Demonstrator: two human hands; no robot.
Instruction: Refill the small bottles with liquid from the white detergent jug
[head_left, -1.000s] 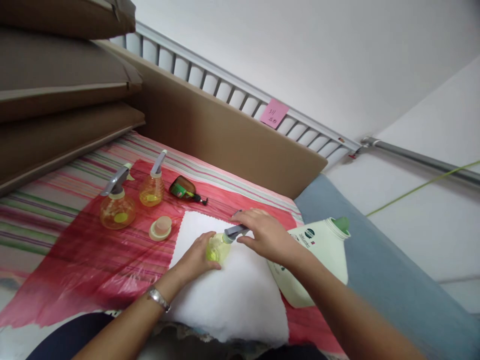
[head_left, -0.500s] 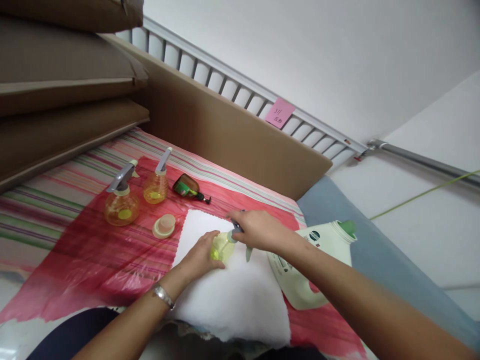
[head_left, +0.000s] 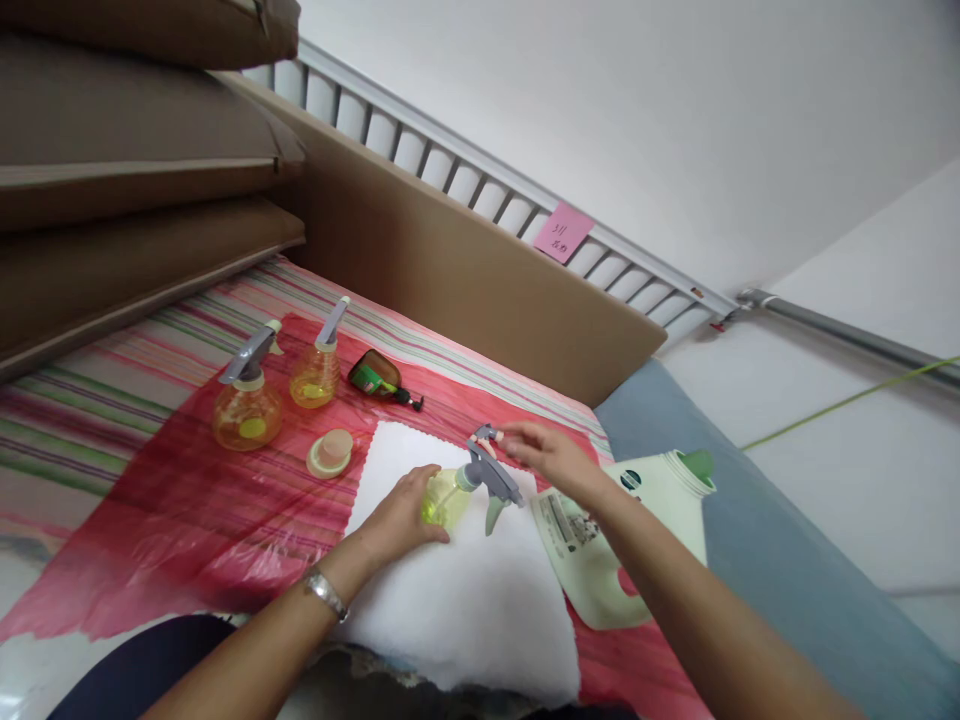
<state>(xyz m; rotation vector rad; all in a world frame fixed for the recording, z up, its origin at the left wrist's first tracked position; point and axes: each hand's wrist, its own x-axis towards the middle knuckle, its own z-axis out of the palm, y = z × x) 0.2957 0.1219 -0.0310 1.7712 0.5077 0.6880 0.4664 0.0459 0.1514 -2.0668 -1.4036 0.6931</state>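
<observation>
Partly hidden spray bottle (head_left: 444, 496), under left hand (head_left: 397, 515)

Left hand (head_left: 401, 512) gripping small yellow-green plastic spray bottle (head_left: 444, 497) on white fluffy cloth (head_left: 465, 590), right hand (head_left: 551, 452) fingertips at its grey trigger nozzle (head_left: 489, 474)

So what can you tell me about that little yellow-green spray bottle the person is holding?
The spray bottle is small and round-bellied, of clear-looking plastic tinted yellow-green. A grey trigger sprayer head sits on its neck, with a paler trigger pointing downward. The bottle leans to the right over the white pad. The left hand wraps around the belly from the left. The right hand has its fingertips at the nozzle tip, but it is unclear whether they pinch it.
</observation>
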